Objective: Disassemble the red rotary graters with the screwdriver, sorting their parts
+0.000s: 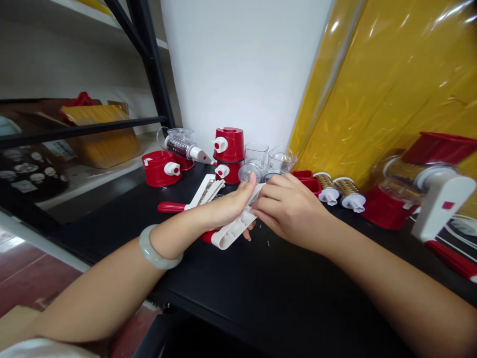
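Note:
My left hand, with a pale bangle on its wrist, is closed around a white crank handle with a red grip. The handle's hollow side, with small posts inside, faces up. My right hand is closed with curled fingers on the upper end of the same handle; anything small pinched there is hidden. Just behind my left wrist lie more white crank handles, one with a red grip. Tiny screws are scattered on the black tabletop beside my hands.
Behind stand red grater bases, clear plastic hoppers and a clear housing with a drum. Metal grater drums lie to the right, near an assembled rotary grater. Left is a shelf with a carton.

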A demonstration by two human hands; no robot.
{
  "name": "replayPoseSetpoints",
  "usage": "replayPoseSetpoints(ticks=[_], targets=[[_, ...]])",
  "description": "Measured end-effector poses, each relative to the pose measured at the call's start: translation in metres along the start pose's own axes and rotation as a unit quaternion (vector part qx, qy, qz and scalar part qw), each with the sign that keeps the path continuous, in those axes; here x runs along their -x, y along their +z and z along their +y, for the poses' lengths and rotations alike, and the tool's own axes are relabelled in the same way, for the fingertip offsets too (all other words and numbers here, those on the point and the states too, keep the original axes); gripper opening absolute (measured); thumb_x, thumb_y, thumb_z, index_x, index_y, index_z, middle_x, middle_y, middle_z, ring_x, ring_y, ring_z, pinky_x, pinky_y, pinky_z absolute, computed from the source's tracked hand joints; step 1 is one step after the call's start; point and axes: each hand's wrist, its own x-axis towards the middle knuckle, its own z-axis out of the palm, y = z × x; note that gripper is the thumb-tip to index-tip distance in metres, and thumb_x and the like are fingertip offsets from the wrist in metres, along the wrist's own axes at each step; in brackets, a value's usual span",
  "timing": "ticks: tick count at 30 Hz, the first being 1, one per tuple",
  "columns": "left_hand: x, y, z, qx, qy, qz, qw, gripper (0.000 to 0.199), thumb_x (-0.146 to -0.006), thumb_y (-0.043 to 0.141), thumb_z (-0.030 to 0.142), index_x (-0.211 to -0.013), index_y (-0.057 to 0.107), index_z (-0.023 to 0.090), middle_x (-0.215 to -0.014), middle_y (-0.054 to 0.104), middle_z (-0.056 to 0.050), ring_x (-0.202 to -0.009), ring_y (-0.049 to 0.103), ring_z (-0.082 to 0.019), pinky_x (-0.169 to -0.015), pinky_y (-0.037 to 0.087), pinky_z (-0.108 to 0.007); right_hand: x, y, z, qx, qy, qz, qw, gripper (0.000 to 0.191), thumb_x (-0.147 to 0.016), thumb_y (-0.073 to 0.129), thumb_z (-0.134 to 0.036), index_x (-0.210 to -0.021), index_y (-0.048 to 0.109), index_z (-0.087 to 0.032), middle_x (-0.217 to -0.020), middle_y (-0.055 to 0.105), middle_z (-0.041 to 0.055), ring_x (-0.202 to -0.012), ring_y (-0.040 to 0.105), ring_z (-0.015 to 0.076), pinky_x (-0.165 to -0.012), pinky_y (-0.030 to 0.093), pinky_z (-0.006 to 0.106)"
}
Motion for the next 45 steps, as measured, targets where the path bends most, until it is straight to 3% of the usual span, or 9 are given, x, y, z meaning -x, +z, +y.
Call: replayPoseSetpoints(ticks=[4,7,12,19,26,30,39,45], targets=[[0.004,0.005,0.007,-0.049,-0.035,0.035,0.998,0.065,-0.086,0.036,0.083,-0.103,0.051,0.022,-0.047,0.057,0.001,-0.033,0.057,-0.021,-0.036,0.049,-0.031,0.002,0.0,0.002,-0.032,0.019,0.004,0.999,0.022,-0.097,0.06,-0.026,-0.084,0.072,-0.013,-0.088,0.06,0.004,-0.086,0.043,0.017,-0.078,0.029,0.032],[0.005,0.006,0.01,-0.075,-0.042,0.036,0.996,0.068,-0.087,0.031,0.083,-0.11,0.046,0.022,-0.049,0.059,0.002,-0.036,0.059,-0.02,-0.04,0.051,-0.031,0.003,0.0,0.003,-0.04,0.026,-0.001,0.999,0.016,-0.095,0.061,-0.023,-0.088,0.073,-0.013,-0.09,0.06,0.0039,-0.087,0.044,0.0172,-0.079,0.03,0.032],[0.005,0.004,0.009,-0.101,-0.063,0.03,0.992,0.071,-0.084,0.024,0.087,-0.096,0.048,0.021,-0.05,0.059,0.0,-0.037,0.059,-0.019,-0.041,0.051,-0.03,0.003,0.001,0.004,-0.021,0.02,-0.02,0.999,0.015,-0.096,0.057,-0.018,-0.089,0.069,-0.011,-0.096,0.06,0.0051,-0.088,0.044,0.0179,-0.08,0.031,0.032],[0.007,0.007,0.013,-0.113,-0.071,0.011,0.991,0.07,-0.089,0.018,0.082,-0.093,0.053,0.021,-0.049,0.057,0.0,-0.039,0.059,-0.02,-0.041,0.049,-0.03,0.002,0.005,0.005,0.022,-0.012,0.001,1.0,0.019,-0.101,0.054,-0.024,-0.089,0.064,-0.013,-0.089,0.058,0.0044,-0.086,0.043,0.0187,-0.079,0.028,0.033],[0.009,0.008,0.016,-0.135,-0.081,0.006,0.988,0.071,-0.087,0.016,0.084,-0.081,0.05,0.022,-0.05,0.057,0.0,-0.041,0.059,-0.017,-0.042,0.049,-0.027,0.003,0.008,0.006,-0.035,-0.012,0.008,0.999,0.012,-0.092,0.063,-0.016,-0.08,0.059,-0.014,-0.088,0.057,0.0023,-0.084,0.041,0.0171,-0.078,0.026,0.031],[0.007,0.005,0.014,-0.132,-0.09,0.008,0.987,0.074,-0.084,0.016,0.088,-0.077,0.049,0.022,-0.05,0.057,-0.001,-0.04,0.059,-0.017,-0.042,0.05,-0.028,0.003,0.009,0.006,-0.032,0.001,0.006,0.999,0.005,-0.093,0.063,-0.016,-0.089,0.061,-0.013,-0.092,0.058,0.0025,-0.087,0.043,0.0169,-0.079,0.028,0.031],[0.008,0.003,0.011,-0.139,-0.092,-0.014,0.986,0.076,-0.079,0.018,0.092,-0.073,0.048,0.023,-0.051,0.059,-0.002,-0.042,0.06,-0.018,-0.044,0.053,-0.029,0.003,0.009,0.005,0.01,-0.017,0.014,1.0,0.008,-0.092,0.063,-0.018,-0.086,0.064,-0.013,-0.09,0.056,0.0045,-0.084,0.038,0.0173,-0.078,0.027,0.032],[0.008,0.003,0.012,-0.143,-0.112,-0.032,0.983,0.076,-0.081,0.014,0.09,-0.073,0.048,0.023,-0.051,0.058,-0.001,-0.041,0.06,-0.017,-0.042,0.051,-0.028,0.005,0.014,0.008,-0.055,0.003,0.011,0.998,0.009,-0.09,0.061,-0.014,-0.08,0.063,-0.015,-0.086,0.053,0.0035,-0.082,0.035,0.016,-0.075,0.024,0.03]])
